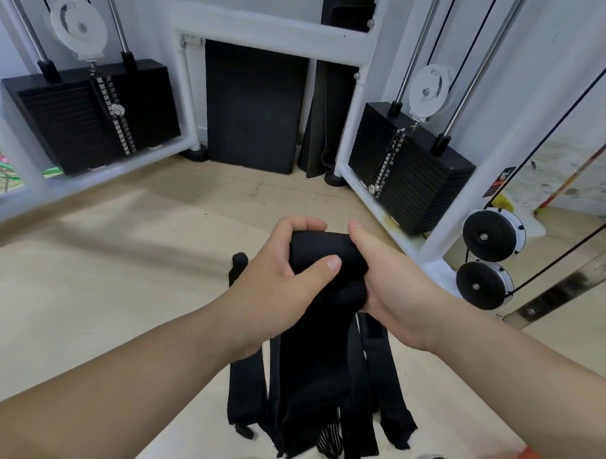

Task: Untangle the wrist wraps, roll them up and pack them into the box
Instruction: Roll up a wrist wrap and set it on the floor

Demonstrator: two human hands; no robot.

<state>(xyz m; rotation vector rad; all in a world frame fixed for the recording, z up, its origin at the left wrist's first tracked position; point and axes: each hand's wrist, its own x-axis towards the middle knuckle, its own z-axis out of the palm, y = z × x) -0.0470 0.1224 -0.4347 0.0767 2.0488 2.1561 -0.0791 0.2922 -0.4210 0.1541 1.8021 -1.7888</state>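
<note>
Wrist wraps (317, 363), black, tangled, hanging above floor (116, 289): top gripped by curled fingers (303, 226) of left hand (278, 280) at 9 o'clock, right hand (396, 290) at 3. Likely soft, light, limp; best taken by one free end.

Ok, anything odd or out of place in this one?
Only the wrist wraps: the left hand and right hand grip one bunch, its loose ends hanging unevenly, some frayed. No box is in view.

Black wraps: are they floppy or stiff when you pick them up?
Probably floppy: the wraps hang limp in long strips. Likely soft too, since the left hand and right hand squash the top into a thick bundle. The loose ends could easily tangle.
</note>
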